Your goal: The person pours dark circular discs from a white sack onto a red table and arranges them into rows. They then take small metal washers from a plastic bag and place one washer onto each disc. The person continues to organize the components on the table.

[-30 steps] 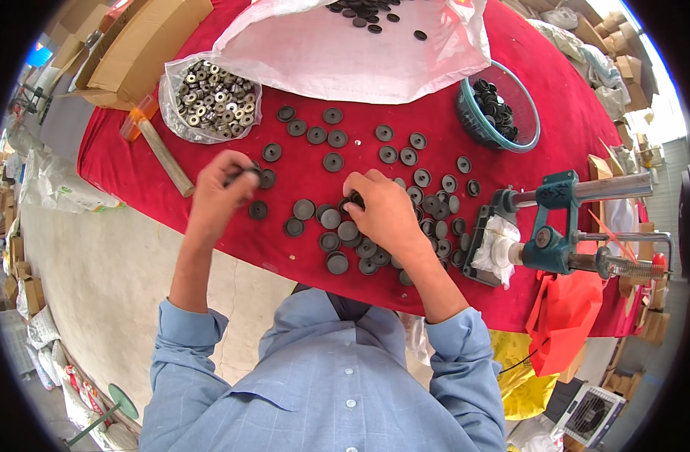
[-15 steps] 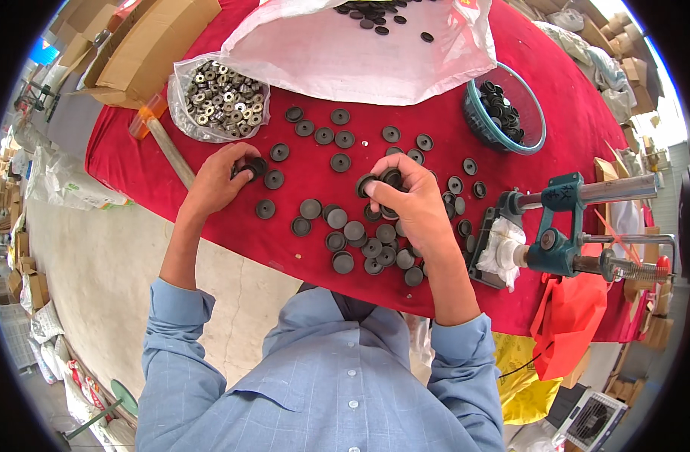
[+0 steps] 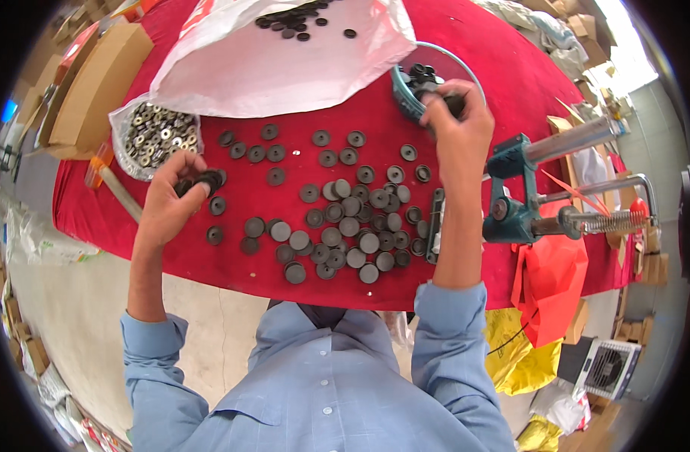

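In the head view, round black discs (image 3: 348, 226) lie all over the middle of the red table (image 3: 510, 98), some flat side up and some with a little knob showing. The left hand (image 3: 188, 184) is on the left side of the table, beside the clear bag of metal rings (image 3: 160, 139), with its fingers curled round a few black discs. The right hand (image 3: 456, 102) is at the far right, over the near rim of the blue bowl (image 3: 403, 98). Its fingers are bent round something dark; it is blurry, but it looks like black discs too. More dark pieces (image 3: 420, 73) sit inside the bowl. The step in hand seems to be sorting the discs by hand, with the right hand at the bowl. The next move seems to call for the right hand to get clear of the rim and let go gently, while the left hand keeps its little bunch together.
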A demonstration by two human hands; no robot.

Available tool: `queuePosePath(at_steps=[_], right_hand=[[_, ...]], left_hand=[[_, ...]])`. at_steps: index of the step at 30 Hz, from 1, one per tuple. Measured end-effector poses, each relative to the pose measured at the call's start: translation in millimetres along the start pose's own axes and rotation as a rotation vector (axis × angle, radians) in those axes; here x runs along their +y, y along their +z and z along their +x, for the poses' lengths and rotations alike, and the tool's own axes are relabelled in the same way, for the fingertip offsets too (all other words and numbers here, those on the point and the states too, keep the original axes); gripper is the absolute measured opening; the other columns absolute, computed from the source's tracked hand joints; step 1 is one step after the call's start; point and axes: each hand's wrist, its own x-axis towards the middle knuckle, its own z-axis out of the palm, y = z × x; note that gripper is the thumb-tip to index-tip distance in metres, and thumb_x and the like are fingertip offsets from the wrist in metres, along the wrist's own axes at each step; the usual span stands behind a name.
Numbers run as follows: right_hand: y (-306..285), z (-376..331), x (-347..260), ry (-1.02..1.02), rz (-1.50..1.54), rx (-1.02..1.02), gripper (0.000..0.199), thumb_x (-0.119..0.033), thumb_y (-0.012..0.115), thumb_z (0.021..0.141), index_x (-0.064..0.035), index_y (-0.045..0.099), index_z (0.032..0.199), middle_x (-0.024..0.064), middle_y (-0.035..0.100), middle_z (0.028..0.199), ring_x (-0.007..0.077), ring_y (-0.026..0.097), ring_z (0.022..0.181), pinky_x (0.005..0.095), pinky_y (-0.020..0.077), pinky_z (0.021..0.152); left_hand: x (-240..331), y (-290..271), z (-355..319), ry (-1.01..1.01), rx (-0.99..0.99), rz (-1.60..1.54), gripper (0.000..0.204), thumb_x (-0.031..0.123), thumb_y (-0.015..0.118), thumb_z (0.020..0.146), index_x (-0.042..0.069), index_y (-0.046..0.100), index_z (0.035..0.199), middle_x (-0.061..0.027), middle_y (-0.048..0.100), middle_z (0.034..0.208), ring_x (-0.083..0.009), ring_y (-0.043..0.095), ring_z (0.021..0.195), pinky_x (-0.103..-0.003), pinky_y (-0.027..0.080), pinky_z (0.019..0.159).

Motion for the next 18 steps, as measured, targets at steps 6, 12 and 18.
queuePosePath(at_steps=[6, 12, 18], right_hand=[[-14.7, 96.8, 74.3, -0.058, -0.51, 0.198, 0.051, -0.025, 0.083, 0.083, -0.0059, 0.069, 0.127, 0.0227, 0.07, 0.12, 0.0367, 0.071, 0.108, 0.0483, 0.0557, 0.097], [-25.5, 48.0, 75.9, -0.029, -0.359, 0.251, 0.042, -0.014, 0.071, 0.091, -0.0009, 0.069, 0.131, 0.0248, 0.072, 0.127, 0.0335, 0.072, 0.116, 0.0458, 0.0561, 0.1], [-34.2, -52.3, 27.8, 0.223, -0.075, -0.085, 0.029, -0.007, 0.07, 0.095, 0.0033, 0.072, 0.121, 0.0158, 0.081, 0.096, 0.0173, 0.077, 0.087, 0.0323, 0.0591, 0.077]], left_hand=[[91.1, 56.3, 84.2, 0.215, -0.17, -0.008, 0.035, 0.015, 0.064, 0.092, 0.002, 0.071, 0.124, 0.0017, 0.062, 0.092, -0.0049, 0.054, 0.071, -0.022, 0.043, 0.064], [125.9, 134.6, 172.6, 0.383, -0.303, -0.112, 0.033, 0.017, 0.065, 0.096, 0.005, 0.075, 0.126, -0.0004, 0.065, 0.092, -0.0073, 0.057, 0.072, -0.024, 0.046, 0.066], [155.6, 241.2, 246.8, 0.431, -0.279, -0.303, 0.032, 0.011, 0.066, 0.094, 0.001, 0.074, 0.124, -0.0089, 0.075, 0.09, -0.0138, 0.068, 0.077, -0.03, 0.054, 0.065]])
